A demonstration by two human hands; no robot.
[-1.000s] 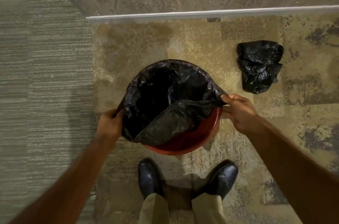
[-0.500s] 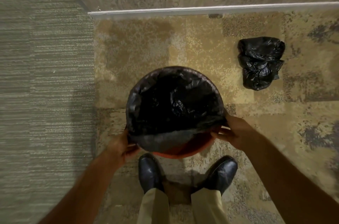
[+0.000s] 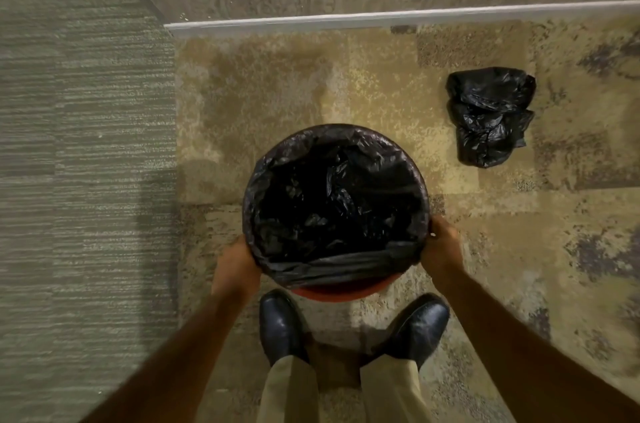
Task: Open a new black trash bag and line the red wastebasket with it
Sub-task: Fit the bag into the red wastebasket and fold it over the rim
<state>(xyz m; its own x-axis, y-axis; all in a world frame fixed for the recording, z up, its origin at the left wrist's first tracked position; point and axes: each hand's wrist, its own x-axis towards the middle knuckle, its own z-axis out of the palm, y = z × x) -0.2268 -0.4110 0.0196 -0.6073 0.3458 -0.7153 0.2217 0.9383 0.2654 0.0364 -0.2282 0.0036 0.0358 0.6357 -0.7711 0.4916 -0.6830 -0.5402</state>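
Left hand (image 3: 237, 263) is wrapped round the near-left side of the round red plastic wastebasket (image 3: 343, 290), pressing the crinkly black plastic trash bag (image 3: 334, 201) down over its rim. Bag's already sitting inside, folded over nearly all round. Right hand (image 3: 441, 244) clamps the near-right side likewise. Looks like the final tuck: next, pull the front fold lower. Spare crumpled black bag bundle (image 3: 490, 116) sits on the carpet, well apart.

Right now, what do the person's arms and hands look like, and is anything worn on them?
Both forearms are bare up to the frame edge: no sleeves, gloves or watch show. The left hand and right hand are bare too, with no ring that I can make out, though motion blur softens the detail. Lower down, khaki trousers and glossy black shoes are worn.
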